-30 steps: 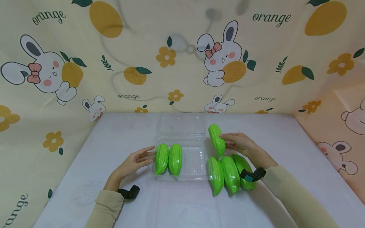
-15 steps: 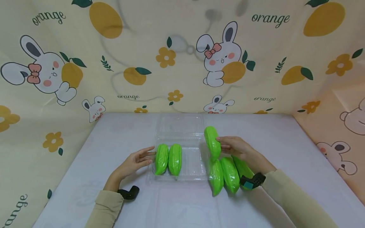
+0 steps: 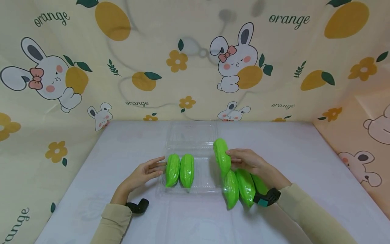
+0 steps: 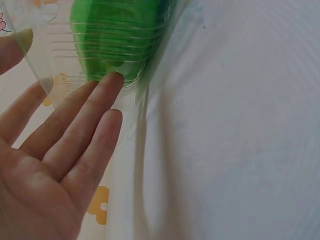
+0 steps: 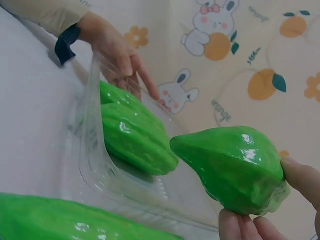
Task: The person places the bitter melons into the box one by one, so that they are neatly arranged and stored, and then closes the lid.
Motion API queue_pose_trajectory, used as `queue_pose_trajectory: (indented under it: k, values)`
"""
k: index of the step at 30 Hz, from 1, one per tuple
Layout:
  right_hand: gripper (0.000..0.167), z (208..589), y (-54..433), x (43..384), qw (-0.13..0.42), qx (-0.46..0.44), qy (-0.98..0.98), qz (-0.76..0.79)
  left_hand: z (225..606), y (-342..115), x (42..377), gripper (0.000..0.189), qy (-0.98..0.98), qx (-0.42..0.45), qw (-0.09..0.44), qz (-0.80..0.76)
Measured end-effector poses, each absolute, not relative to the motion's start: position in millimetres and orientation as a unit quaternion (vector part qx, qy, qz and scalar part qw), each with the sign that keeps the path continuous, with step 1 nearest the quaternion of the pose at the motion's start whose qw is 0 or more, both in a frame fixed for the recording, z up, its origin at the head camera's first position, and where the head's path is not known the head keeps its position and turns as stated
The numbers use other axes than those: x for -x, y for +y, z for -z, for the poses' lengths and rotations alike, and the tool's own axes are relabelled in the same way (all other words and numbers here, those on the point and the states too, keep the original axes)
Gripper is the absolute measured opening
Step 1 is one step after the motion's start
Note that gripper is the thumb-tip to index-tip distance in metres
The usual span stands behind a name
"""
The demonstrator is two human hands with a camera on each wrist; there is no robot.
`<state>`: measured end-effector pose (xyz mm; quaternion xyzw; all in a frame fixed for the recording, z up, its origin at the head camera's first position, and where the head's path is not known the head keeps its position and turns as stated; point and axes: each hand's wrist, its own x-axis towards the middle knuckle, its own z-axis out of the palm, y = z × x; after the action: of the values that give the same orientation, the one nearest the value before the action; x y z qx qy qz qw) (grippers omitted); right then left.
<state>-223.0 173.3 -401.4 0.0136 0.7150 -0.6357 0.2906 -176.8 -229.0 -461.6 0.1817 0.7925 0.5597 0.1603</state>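
Note:
My right hand point(image 3: 248, 161) pinches a glossy green bitter melon point(image 3: 221, 156) between thumb and fingers, raised near the right wall of the clear plastic box point(image 3: 206, 174). In the right wrist view the held bitter melon point(image 5: 235, 165) points its tapered end toward the box. Two more bitter melons point(image 3: 187, 171) lie side by side in the left part of the box. My left hand point(image 3: 145, 172) has its fingers extended at the box's left wall; in the left wrist view the fingertips point(image 4: 114, 82) are right against the ribbed plastic.
Three bitter melons point(image 3: 232, 195) lie on the white table right of the box, partly under my right hand and wrist. The box's clear lid point(image 3: 193, 134) lies folded back behind it. A printed cloth point(image 3: 195, 67) hangs at the back and sides.
My right hand has moved left and slightly nearer with the bitter melon, from above the loose ones to the box's right edge. The left hand has stayed in place.

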Motion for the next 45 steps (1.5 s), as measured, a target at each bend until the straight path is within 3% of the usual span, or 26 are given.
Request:
queue_pose_trajectory:
  k: [45]
  values:
    - [0.050,402.1,124.7,212.3,0.262,0.001,0.746,0.612,458.9,-228.9,176.8,0.062,0.797,-0.183,0.159,-0.553]
